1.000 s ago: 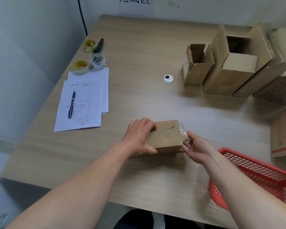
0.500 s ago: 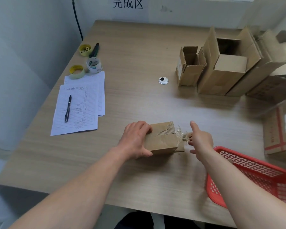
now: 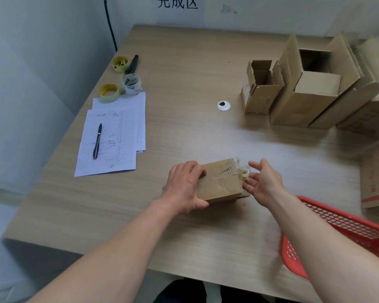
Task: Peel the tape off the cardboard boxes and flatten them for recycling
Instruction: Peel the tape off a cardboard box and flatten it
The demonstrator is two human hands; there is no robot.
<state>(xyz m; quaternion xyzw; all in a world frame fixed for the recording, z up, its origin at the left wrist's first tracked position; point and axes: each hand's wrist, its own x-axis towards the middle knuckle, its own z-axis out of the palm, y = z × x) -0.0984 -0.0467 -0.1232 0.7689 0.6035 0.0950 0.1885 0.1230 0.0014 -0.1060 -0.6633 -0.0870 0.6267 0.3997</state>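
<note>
small cardboard box sits on the bench, near the front edge. left hand grips its left end, fingers curled over the top. right hand just beside the box's right end, fingers spread and relaxed, touching a crumpled bit of clear tape hanging off that end. top face torn, corrugation showing. red basket at right.
</note>
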